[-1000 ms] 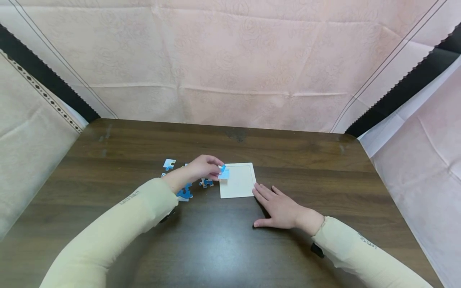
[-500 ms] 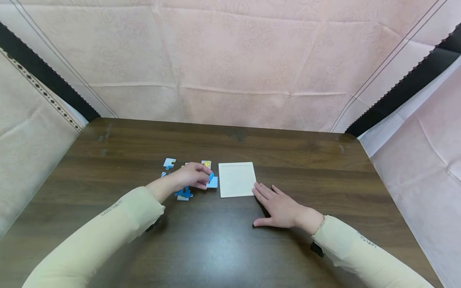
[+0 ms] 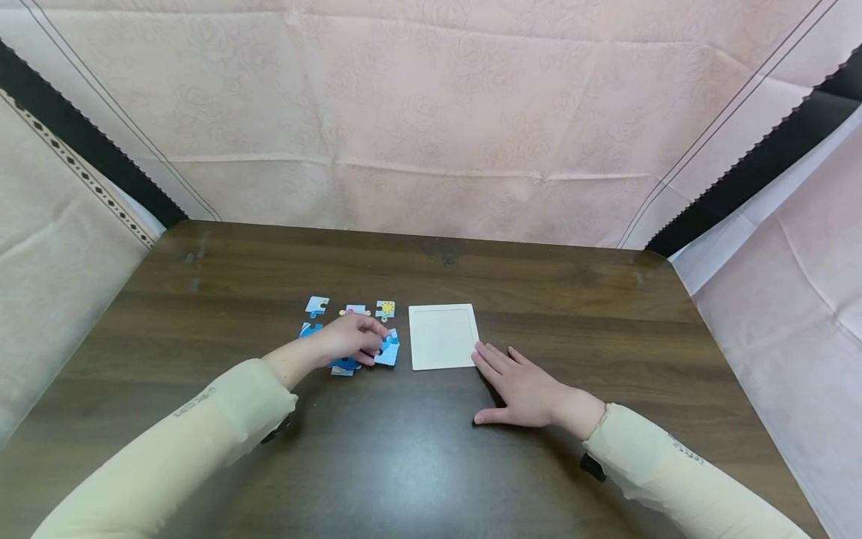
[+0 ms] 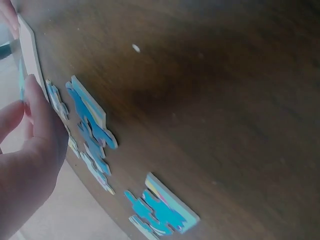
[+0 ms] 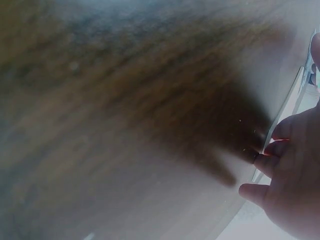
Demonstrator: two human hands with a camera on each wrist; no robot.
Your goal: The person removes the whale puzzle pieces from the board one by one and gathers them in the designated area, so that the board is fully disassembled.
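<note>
My left hand pinches a light-blue jigsaw puzzle piece between thumb and fingers, just left of a white puzzle frame. In the left wrist view only a thin edge of that puzzle piece shows past the fingertips. Under and around this hand lie several more blue puzzle pieces, some partly hidden by it. My right hand lies spread on the table, its fingertips at the frame's lower right corner. The right wrist view shows the fingers extended along the frame's edge.
A puzzle piece with a yellow sun lies behind the left hand, beside a pinkish one. Farther left is a white-and-blue piece. The brown wooden table ends at a pale cloth backdrop.
My left hand has drawn back leftward from over the white frame to the loose pieces, carrying the light-blue piece, which has turned slightly. The right hand stays still.
</note>
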